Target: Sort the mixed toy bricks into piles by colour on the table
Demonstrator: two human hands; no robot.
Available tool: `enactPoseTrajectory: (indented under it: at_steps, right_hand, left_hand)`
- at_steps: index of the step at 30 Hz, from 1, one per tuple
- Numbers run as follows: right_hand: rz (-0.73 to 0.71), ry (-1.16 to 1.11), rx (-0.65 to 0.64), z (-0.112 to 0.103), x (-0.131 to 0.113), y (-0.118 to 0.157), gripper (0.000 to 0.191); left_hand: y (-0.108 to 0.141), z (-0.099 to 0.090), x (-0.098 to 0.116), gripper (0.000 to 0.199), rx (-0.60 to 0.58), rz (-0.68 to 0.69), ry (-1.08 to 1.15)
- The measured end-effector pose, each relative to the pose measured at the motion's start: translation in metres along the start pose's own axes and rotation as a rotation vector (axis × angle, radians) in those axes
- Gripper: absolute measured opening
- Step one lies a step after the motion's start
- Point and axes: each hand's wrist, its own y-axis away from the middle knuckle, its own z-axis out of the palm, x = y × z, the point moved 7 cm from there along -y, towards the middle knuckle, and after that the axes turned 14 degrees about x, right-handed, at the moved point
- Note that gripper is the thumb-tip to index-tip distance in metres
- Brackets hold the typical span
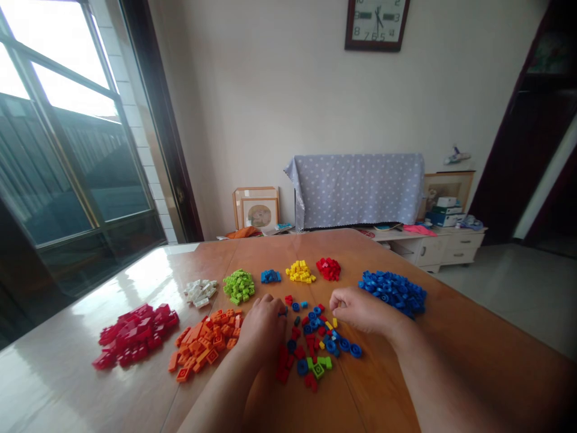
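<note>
A loose mix of red, blue, yellow and green bricks (318,370) lies on the wooden table between my hands. My left hand (265,323) is at the left edge of this mix, beside the orange pile (208,340); its fingers are curled together, with a bit of dark blue at the fingertips. My right hand (360,308) hovers at the mix's upper right, fingers curled in, near the large blue pile (393,291). What it may hold is hidden. Beyond them sit a small blue group (271,276), a yellow pile (300,272) and a red pile (329,269).
On the left of the table (360,397) are a dark pink pile (136,334), a white pile (201,292) and a lime green pile (239,285). Behind the table stand a cloth-covered object (358,189) and a white cabinet (444,248).
</note>
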Motion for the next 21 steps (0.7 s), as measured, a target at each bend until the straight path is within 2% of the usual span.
enactPoseTrajectory:
  at_steps: [5, 9, 17, 21]
  right_hand:
    - [0.026, 0.091, -0.027, 0.003, 0.009, 0.0, 0.012]
    - [0.035, 0.11, -0.056, 0.008, 0.007, 0.002, 0.013]
    - [-0.022, -0.002, -0.084, 0.023, -0.018, 0.006, 0.022]
    - [-0.023, -0.041, -0.039, 0.026, -0.028, 0.003, 0.018]
  left_hand:
    - [0.0, 0.002, -0.003, 0.013, 0.001, -0.086, 0.112]
    - [0.001, 0.003, 0.001, 0.012, 0.01, -0.08, 0.162]
    - [0.003, 0.002, 0.013, 0.012, -0.002, -0.014, 0.236]
    - [0.001, 0.004, 0.016, 0.019, -0.013, -0.07, 0.433]
